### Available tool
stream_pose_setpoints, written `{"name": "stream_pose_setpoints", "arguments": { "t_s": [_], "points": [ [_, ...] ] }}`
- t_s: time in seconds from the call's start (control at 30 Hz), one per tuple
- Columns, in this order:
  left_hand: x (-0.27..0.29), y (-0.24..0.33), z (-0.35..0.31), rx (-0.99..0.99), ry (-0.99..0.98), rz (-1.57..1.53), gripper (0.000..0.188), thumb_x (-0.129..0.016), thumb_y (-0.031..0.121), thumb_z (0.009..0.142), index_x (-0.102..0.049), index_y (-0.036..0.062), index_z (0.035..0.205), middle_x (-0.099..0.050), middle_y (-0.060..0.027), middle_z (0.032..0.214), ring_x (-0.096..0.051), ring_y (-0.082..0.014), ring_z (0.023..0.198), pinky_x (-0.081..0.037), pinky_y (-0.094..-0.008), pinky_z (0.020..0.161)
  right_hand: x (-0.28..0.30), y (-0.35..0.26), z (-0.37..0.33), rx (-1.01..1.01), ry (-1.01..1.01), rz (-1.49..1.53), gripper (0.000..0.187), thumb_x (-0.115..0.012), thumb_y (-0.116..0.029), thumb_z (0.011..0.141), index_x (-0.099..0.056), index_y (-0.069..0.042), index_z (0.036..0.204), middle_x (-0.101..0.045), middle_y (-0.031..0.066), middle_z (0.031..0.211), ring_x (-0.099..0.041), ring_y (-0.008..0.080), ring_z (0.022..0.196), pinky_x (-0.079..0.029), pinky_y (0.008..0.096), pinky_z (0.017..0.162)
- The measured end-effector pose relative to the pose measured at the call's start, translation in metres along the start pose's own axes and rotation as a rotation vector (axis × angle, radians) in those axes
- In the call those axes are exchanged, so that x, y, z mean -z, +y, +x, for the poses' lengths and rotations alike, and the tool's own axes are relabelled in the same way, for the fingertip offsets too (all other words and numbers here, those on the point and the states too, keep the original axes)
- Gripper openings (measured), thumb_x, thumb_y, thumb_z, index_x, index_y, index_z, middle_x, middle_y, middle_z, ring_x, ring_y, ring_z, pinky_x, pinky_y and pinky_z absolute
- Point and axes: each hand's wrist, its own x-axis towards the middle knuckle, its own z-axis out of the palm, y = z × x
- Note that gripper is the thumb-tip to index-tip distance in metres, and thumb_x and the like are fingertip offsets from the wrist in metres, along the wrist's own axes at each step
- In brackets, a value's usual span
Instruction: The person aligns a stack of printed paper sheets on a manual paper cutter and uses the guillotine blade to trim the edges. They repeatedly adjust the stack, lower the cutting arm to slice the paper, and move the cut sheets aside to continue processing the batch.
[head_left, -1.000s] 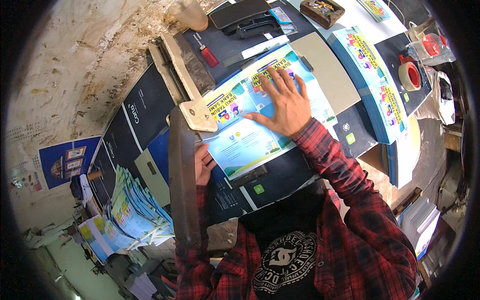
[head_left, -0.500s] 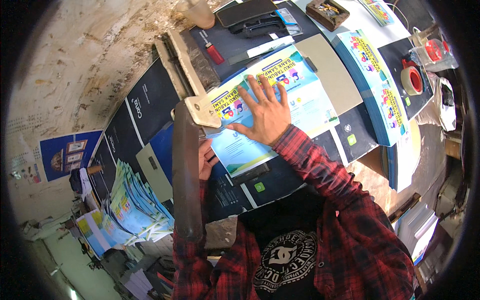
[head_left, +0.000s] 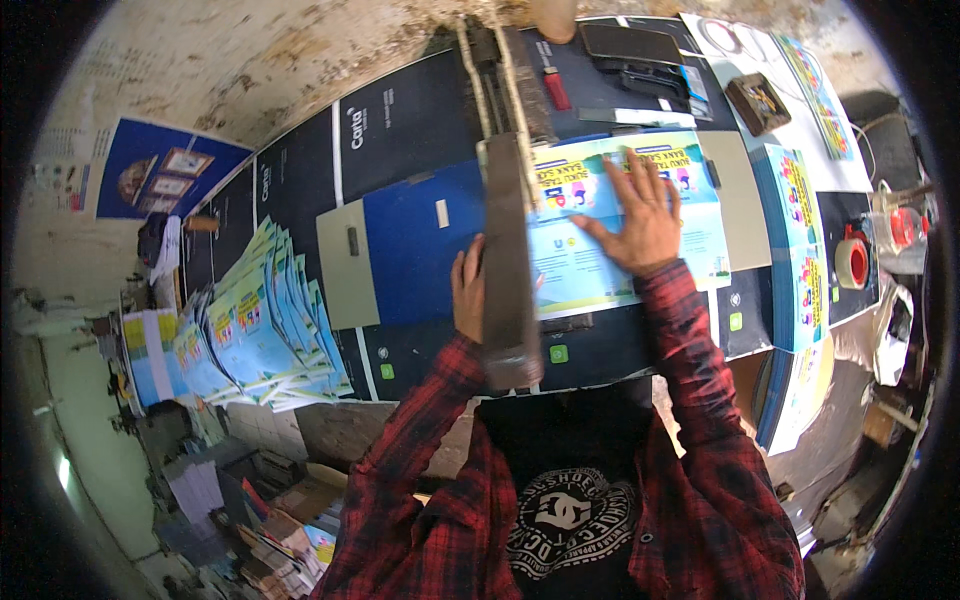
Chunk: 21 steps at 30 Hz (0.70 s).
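Printed sheets (head_left: 600,280) in light blue and yellow lie on a bed, seemingly more than one layer. My right hand (head_left: 640,225) rests flat on them, fingers spread. Across the bed stands a long lever arm (head_left: 510,290), brown at the near end, beige and dark metal further back; its exact kind I cannot tell. My left hand (head_left: 468,292) is at the left side of this arm with fingers stretched out. Part of it is hidden behind the arm, and a small fingertip-like patch shows on the sheets' side. The bed's blue board (head_left: 415,250) shows left of the arm.
Fanned printed sheets (head_left: 250,325) heap at the left. A tall stack of prints (head_left: 800,255) stands to the right, near a tape roll (head_left: 852,264). Behind are a red lighter (head_left: 556,90), a dark tray (head_left: 630,44), a metal ruler (head_left: 650,117) and a small wooden box (head_left: 758,104).
My view has turned, so the bed lies straighter. My left hand has drawn from beneath the arm to its left side. The right hand stays flat on the sheets.
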Motion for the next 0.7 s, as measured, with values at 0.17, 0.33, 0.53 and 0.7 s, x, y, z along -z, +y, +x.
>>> {"name": "stream_pose_setpoints", "arguments": {
  "t_s": [0.17,0.33,0.53,0.7],
  "points": [
    [0.009,0.007,-0.004,0.063,0.039,0.044,0.066,-0.061,0.036,0.085,-0.045,0.0017,0.14,-0.041,-0.011,0.147,-0.035,-0.0364,0.136,-0.026,-0.0565,0.11,0.017,0.043,0.001,0.023,-0.066,-0.06,0.084,-0.066,-0.066,0.077,-0.044,-0.022,0.146,-0.035,0.0142,0.154,-0.03,0.0347,0.143,-0.022,0.054,0.113],
    [0.009,0.009,-0.002,0.034,0.087,0.068,0.063,-0.053,0.043,0.092,-0.046,0.0014,0.138,-0.044,-0.0106,0.144,-0.039,-0.0352,0.132,-0.028,-0.0559,0.109,0.019,0.059,0.001,0.022,-0.164,-0.074,0.086,-0.062,-0.068,0.08,-0.04,-0.022,0.148,-0.029,0.0157,0.157,-0.025,0.0361,0.145,-0.017,0.0551,0.115],
    [0.002,0.009,-0.001,0.039,0.136,0.019,0.064,-0.053,0.044,0.092,-0.045,0.0001,0.138,-0.043,-0.0114,0.142,-0.038,-0.0348,0.132,-0.027,-0.0548,0.109,0.068,0.034,0.043,0.149,-0.261,-0.405,0.09,-0.061,-0.063,0.085,-0.038,0.001,0.143,-0.038,0.0263,0.147,-0.039,0.0391,0.136,-0.038,0.0469,0.107],
    [0.001,0.005,-0.006,0.036,0.128,0.115,0.066,-0.049,0.048,0.093,-0.045,0.0011,0.139,-0.043,-0.0108,0.144,-0.037,-0.0343,0.134,-0.026,-0.054,0.11,0.181,-0.143,0.068,0.313,-0.078,0.214,0.056,-0.059,-0.042,0.092,-0.053,-0.006,0.134,-0.052,0.028,0.131,-0.059,0.0412,0.113,-0.049,0.042,0.094]
  ]
}}
